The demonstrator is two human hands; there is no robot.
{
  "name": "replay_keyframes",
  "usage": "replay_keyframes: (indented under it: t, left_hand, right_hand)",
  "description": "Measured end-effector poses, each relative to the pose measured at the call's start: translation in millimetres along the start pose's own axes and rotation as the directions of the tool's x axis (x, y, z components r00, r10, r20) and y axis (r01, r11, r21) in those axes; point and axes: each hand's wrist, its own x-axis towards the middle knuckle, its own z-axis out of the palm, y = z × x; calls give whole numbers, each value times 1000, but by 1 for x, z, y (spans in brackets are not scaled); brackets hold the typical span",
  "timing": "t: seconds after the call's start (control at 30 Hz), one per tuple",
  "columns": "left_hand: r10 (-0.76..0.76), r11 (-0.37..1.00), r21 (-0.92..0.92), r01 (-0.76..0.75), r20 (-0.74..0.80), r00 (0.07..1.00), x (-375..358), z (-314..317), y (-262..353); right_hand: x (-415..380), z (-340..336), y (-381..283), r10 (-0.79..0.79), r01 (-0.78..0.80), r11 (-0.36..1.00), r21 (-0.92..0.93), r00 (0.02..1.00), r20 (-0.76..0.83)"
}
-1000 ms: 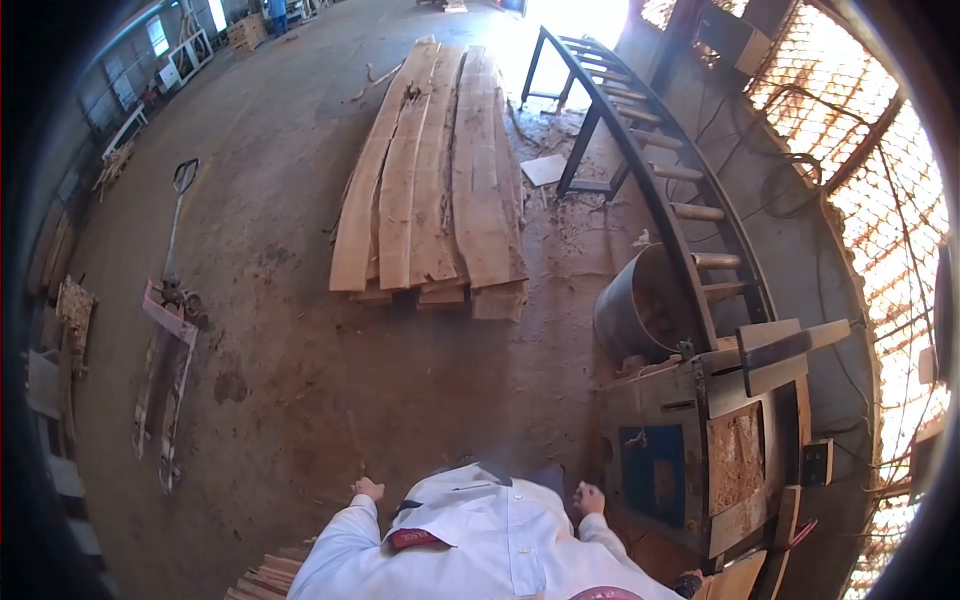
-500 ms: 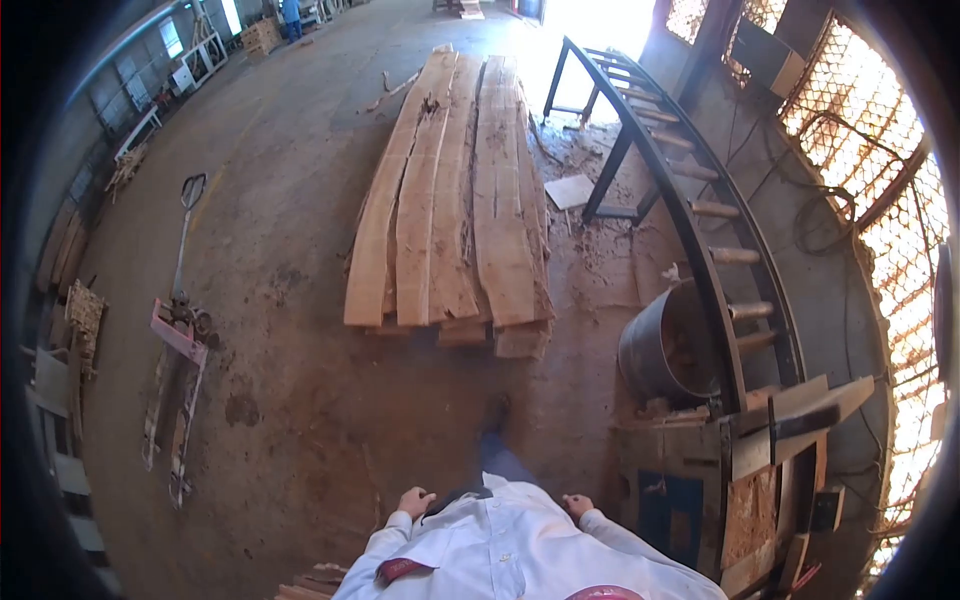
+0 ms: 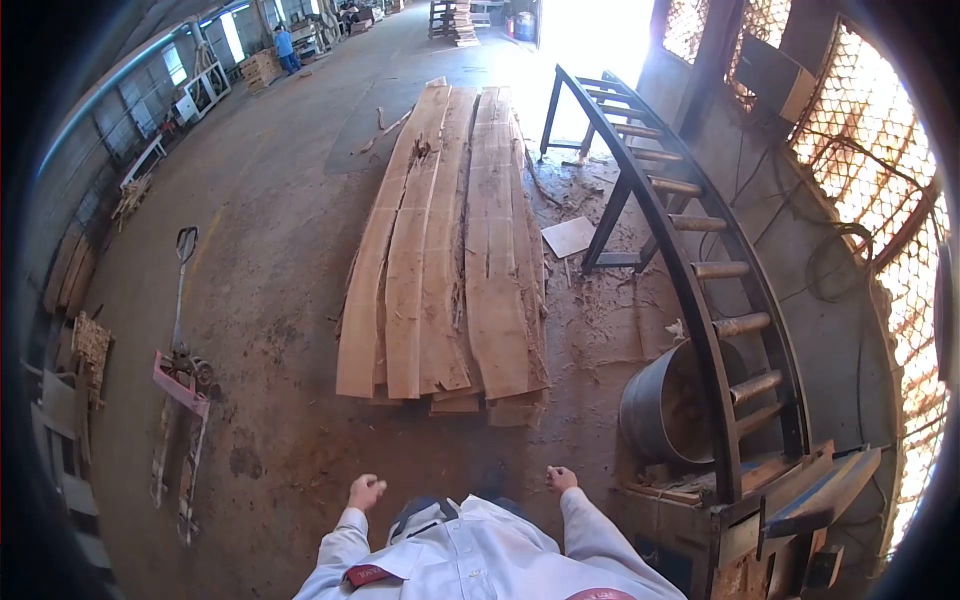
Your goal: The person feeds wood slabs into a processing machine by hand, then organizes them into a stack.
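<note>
A stack of long, rough-edged wooden planks (image 3: 450, 250) lies on the floor straight ahead, its near ends a short way beyond my hands. My left hand (image 3: 367, 491) is held out in front of my body with its fingers curled; whether anything is inside is too small to tell. My right hand (image 3: 561, 479) is also curled, near the near right end of the stack, touching nothing that I can see. White sleeves cover both arms.
A black roller conveyor frame (image 3: 690, 268) runs along the right, with a metal tub (image 3: 668, 405) beneath it and a wooden machine table (image 3: 690, 500) nearer. On the left stands a pallet jack (image 3: 182, 380). A person in blue (image 3: 285, 48) is far back.
The plank stack appears nearer and lower in view. Both of my hands have risen and extended forward, away from my body.
</note>
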Motion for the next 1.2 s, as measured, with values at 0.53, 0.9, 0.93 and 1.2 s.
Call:
replay_keyframes:
  t: [0.53, 0.9, 0.93, 1.2]
  left_hand:
    - [-208, 961, 206, 187, 86, 974, 23, 21, -50]
    - [-157, 987, -58, 153, -73, 985, 30, 10, -44]
    - [-156, 987, -49, 153, -65, 986, 32, 2, -41]
    - [-405, 872, -280, 402, 50, 913, 83, -36, -97]
  right_hand:
    - [-31, 4, -37, 110, -114, 989, 97, 993, 45]
    - [-50, -16, 33, -28, 91, 714, -694, 994, 102]
    - [-61, -8, 3, -12, 66, 754, -653, 996, 87]
    - [18, 31, -97, 85, -85, 996, -22, 996, -26]
